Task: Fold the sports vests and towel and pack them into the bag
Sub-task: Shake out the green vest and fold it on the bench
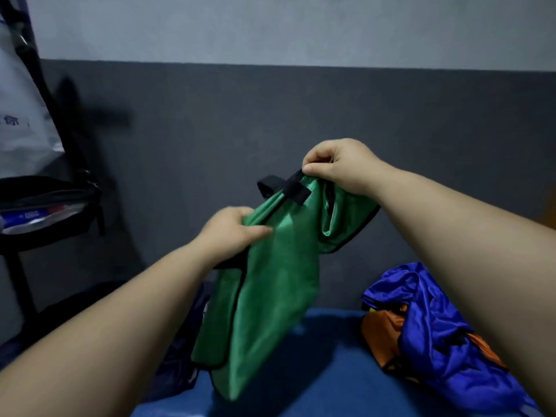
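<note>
Left forearm (pixel 99 335) and right forearm (pixel 481 251) reach in from the lower corners over a blue padded surface (pixel 301 386). On it to the right lie a crumpled blue vest (pixel 436 320) and an orange vest (pixel 382 326), tangled together and unfolded. At lower left sits some dark fabric (pixel 180 350); what it is cannot be told.

Above the surface hangs the green vest (pixel 270 290), bunched and twisted, its lower end just over the padding. The left hand (pixel 231 228) pinches its side edge between thumb and fingers. The right hand (pixel 337 167), higher and farther, has its fingers curled tight on the black-trimmed top.

The cloth looks slick and both grips are small pinches, so a shake to open it out could pull an edge free and drop it towards the dark fabric or off the surface's left side. If it were laid down still twisted, the fold would likely come out lopsided. The hanging end could also drag into the blue and orange heap.

Against the grey wall at far left a black bag (pixel 48 200) sits with its top open; whether it is the packing bag is unclear. No towel is evident.
</note>
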Action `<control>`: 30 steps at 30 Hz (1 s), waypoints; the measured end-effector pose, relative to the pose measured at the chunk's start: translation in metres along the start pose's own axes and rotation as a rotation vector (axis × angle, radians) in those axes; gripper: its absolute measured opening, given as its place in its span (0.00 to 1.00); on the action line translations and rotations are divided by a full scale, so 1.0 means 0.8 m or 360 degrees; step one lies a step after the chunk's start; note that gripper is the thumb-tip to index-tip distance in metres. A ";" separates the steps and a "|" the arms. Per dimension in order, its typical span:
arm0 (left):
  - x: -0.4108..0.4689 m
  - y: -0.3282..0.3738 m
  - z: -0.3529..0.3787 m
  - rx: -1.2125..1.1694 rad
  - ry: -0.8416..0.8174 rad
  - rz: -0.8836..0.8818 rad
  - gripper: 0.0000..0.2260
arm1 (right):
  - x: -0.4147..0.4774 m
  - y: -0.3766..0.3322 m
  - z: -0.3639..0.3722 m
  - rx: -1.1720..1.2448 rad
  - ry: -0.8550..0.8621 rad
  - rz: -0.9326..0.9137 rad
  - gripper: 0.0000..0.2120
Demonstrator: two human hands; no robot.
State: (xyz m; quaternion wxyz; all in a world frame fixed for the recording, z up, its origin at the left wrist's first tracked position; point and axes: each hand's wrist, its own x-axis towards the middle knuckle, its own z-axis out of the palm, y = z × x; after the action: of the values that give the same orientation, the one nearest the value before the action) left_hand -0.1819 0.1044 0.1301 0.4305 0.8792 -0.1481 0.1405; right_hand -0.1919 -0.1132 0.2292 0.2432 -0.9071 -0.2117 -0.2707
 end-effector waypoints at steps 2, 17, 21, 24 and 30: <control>0.004 0.003 -0.003 0.0495 0.0166 0.0074 0.09 | -0.006 0.018 0.011 0.0059 0.0012 0.0070 0.03; -0.072 -0.120 0.295 0.1270 -0.0540 0.0210 0.28 | -0.240 0.267 0.153 0.0033 -0.0245 0.1162 0.10; -0.085 -0.131 0.323 0.1169 -0.0575 0.0183 0.42 | -0.287 0.302 0.171 0.0029 -0.0113 0.1327 0.08; -0.089 -0.139 0.318 0.1084 -0.0446 0.0192 0.45 | -0.299 0.311 0.169 0.0031 0.0018 0.1301 0.06; -0.091 -0.152 0.299 0.0751 -0.0412 0.0136 0.43 | -0.319 0.313 0.170 0.0020 0.0123 0.1234 0.05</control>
State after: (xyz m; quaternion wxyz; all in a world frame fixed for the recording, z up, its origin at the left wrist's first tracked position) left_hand -0.1740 -0.0052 -0.1252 0.1847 0.9588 -0.2020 0.0756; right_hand -0.2049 -0.3004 -0.1042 0.3407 -0.9074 0.1544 -0.1914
